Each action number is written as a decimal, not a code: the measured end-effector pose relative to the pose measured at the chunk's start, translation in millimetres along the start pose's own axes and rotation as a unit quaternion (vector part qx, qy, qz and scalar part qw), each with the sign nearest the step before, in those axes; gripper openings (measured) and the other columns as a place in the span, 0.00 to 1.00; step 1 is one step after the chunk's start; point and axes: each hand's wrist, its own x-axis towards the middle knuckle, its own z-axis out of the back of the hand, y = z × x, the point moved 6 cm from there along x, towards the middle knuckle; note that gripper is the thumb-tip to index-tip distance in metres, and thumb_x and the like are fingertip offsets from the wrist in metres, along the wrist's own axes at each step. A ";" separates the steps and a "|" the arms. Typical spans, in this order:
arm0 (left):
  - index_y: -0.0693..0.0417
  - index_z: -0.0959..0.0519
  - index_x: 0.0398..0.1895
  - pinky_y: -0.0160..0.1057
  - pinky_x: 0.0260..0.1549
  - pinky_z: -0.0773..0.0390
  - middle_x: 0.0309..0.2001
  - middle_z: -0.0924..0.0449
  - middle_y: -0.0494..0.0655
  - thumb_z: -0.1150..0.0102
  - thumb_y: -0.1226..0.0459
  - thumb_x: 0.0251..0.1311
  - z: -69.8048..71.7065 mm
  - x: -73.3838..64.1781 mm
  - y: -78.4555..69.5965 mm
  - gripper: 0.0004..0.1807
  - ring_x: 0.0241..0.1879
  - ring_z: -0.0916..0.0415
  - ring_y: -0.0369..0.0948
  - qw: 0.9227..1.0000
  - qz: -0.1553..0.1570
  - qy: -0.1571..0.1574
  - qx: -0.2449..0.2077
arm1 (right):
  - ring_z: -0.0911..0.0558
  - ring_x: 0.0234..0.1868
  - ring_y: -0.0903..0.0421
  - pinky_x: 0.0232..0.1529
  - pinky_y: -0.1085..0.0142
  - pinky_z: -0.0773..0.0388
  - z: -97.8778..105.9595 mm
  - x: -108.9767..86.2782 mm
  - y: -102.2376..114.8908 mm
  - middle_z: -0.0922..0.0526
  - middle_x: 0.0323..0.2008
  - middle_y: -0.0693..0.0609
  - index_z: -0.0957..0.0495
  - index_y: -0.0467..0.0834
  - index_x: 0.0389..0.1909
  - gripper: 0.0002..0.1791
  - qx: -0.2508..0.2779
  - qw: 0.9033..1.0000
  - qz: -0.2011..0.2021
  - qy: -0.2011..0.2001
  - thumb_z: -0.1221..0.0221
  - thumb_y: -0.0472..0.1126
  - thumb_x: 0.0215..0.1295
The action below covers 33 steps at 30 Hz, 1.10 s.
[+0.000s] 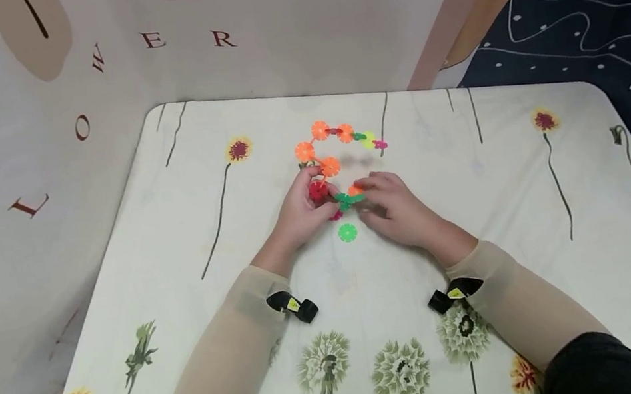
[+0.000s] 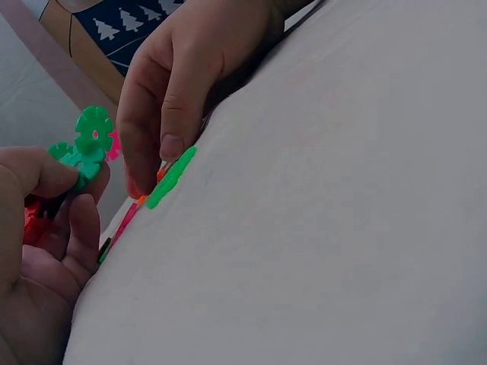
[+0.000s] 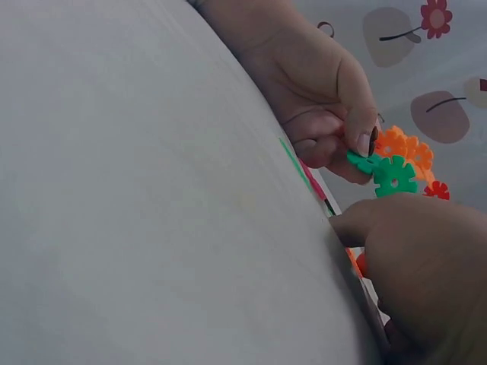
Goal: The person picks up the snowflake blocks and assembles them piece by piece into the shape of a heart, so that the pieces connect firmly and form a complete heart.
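Observation:
My left hand holds a curved chain of plastic snowflake discs. Green discs stand up at its thumb and fingertips in the left wrist view, and a red disc sits against the fingers. Beyond the hand, the chain runs through several orange discs to a yellow disc and a pink disc at its far end. My right hand reaches down to the tabletop, thumb apart from the fingers, its fingertips right at an orange disc.
A loose bright green disc lies on the table just in front of the hands. Beside it, a pink disc is partly hidden by the left hand. The flower-print tablecloth covers the table, with a printed curtain behind it.

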 end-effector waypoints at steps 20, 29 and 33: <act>0.59 0.35 0.70 0.33 0.50 0.18 0.46 0.19 0.56 0.40 0.82 0.64 0.6 1.4 1.4 0.32 0.48 0.21 0.46 1.000 0.013 -0.016 -0.008 | 0.26 0.41 0.51 0.42 0.61 0.26 9.3 -1.4 -3.3 0.18 0.37 0.50 0.15 0.42 0.44 0.13 0.058 0.995 -0.042 -0.068 0.24 0.33 0.61; 0.60 0.35 0.69 0.32 0.48 0.18 0.46 0.19 0.56 0.40 0.82 0.64 1.2 0.5 -0.6 0.32 0.47 0.21 0.46 1.000 0.002 -0.025 -0.007 | 0.22 0.43 0.53 0.44 0.59 0.23 7.5 -3.2 -1.2 0.14 0.39 0.52 0.09 0.44 0.41 0.06 0.060 0.995 -0.040 -0.072 0.25 0.36 0.64; 0.60 0.35 0.69 0.32 0.47 0.17 0.46 0.19 0.56 0.40 0.82 0.64 1.2 0.6 -0.5 0.32 0.47 0.21 0.45 1.000 -0.003 -0.025 -0.012 | 0.17 0.42 0.55 0.44 0.63 0.19 10.3 -5.5 -3.9 0.13 0.39 0.51 0.09 0.42 0.43 0.08 0.085 0.988 -0.060 -0.114 0.25 0.36 0.65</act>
